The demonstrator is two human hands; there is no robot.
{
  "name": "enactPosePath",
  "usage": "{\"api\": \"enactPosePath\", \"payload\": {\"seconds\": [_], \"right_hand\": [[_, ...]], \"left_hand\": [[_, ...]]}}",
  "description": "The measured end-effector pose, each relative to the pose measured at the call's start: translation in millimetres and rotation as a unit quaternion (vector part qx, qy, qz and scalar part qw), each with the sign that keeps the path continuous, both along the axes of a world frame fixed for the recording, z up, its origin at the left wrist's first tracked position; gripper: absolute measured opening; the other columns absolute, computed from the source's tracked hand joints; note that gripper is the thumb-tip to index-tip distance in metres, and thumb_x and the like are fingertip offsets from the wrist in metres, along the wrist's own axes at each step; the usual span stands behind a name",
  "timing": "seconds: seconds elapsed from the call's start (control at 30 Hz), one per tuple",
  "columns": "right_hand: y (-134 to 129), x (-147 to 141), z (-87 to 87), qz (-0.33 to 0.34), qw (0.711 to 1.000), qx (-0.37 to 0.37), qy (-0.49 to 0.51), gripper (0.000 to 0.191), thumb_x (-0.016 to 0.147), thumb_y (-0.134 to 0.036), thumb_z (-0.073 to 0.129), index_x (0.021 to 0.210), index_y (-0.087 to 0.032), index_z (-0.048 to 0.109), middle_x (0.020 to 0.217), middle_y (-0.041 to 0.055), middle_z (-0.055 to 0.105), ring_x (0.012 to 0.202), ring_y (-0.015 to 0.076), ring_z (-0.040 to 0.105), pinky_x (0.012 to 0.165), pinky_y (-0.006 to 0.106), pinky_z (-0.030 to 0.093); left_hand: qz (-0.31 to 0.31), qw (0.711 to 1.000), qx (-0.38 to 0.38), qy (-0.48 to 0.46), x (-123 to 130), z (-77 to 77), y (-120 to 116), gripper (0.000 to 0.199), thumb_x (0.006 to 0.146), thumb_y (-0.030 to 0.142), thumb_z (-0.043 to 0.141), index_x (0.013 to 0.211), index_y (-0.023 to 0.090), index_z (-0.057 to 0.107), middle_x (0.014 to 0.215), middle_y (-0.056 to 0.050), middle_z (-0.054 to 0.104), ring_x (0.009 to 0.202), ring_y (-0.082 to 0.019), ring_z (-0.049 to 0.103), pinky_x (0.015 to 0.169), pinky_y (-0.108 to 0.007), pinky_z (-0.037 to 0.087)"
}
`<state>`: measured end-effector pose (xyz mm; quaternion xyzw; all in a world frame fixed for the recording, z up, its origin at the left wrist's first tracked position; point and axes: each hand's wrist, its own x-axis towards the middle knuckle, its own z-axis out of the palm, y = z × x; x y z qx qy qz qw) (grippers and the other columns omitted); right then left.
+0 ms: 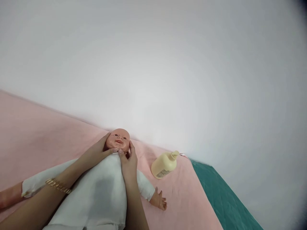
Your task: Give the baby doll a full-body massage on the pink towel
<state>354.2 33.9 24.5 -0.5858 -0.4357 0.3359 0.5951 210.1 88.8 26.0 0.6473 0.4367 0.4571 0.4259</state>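
Observation:
A baby doll (pixel 105 191) in white clothing lies on its back, its bald head (pixel 120 135) toward the wall. My left hand (pixel 102 148) cups one side of the head, with the thumb at the chin. On the other side my right hand (pixel 129 161) is wrapped round the cheek and jaw, its thumb also under the chin. Both forearms rest along the doll's torso. One doll arm stretches out to the left, and the doll's small hand (pixel 159 201) lies spread on the right. The back of the head is hidden.
A pale yellow pump bottle (pixel 164 165) stands to the right of the doll. Under both is a pink sheet (pixel 184 191), with a green quilted cover (pixel 225 195) showing past its right edge. A white wall (pixel 153 70) rises directly behind.

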Motion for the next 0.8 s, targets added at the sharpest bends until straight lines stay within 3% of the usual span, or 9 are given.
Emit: {"api": "enactPosePath", "payload": {"seconds": [0.2, 0.4, 0.6, 0.8], "right_hand": [[1, 2, 0.7, 0.003, 1.000, 0.011, 0.008, 0.078, 0.077, -0.040, 0.071, 0.146, -0.010, 0.050, 0.145, 0.0148, 0.058, 0.129, 0.0291, 0.059, 0.110, 0.042, 0.047], [3, 5, 1.0, 0.023, 0.999, 0.015, 0.016, 0.079, 0.081, -0.041, 0.068, 0.149, -0.008, 0.046, 0.149, 0.0142, 0.053, 0.133, 0.0280, 0.057, 0.111, 0.041, 0.047], [4, 14, 0.9, 0.041, 0.999, 0.020, -0.001, 0.075, 0.085, -0.044, 0.065, 0.148, -0.007, 0.049, 0.150, 0.0131, 0.051, 0.139, 0.0270, 0.051, 0.116, 0.041, 0.042], [2, 14, 3.7, 0.052, 0.998, 0.017, 0.043, 0.074, 0.082, -0.045, 0.070, 0.146, -0.011, 0.052, 0.148, 0.0121, 0.054, 0.136, 0.0281, 0.055, 0.113, 0.042, 0.046]], "left_hand": [[-0.037, 0.999, -0.010, -0.004, -4, 16.5, -7, 0.072, 0.078, 0.063, 0.061, 0.136, 0.021, 0.055, 0.133, -0.010, 0.067, 0.122, -0.034, 0.064, 0.099, -0.040, 0.055], [-0.012, 0.999, -0.040, 0.033, -7, 5.2, 0, 0.087, 0.083, 0.066, 0.054, 0.154, 0.017, 0.040, 0.150, -0.012, 0.053, 0.135, -0.034, 0.053, 0.113, -0.044, 0.043], [-0.033, 0.999, -0.016, 0.029, -9, -1.9, 6, 0.080, 0.090, 0.063, 0.041, 0.156, 0.018, 0.038, 0.153, -0.009, 0.050, 0.142, -0.031, 0.046, 0.120, -0.044, 0.033], [-0.034, 0.999, -0.013, 0.023, -8, 5.3, 0, 0.080, 0.090, 0.068, 0.038, 0.153, 0.018, 0.043, 0.155, -0.007, 0.048, 0.144, -0.030, 0.042, 0.117, -0.039, 0.038]]}}
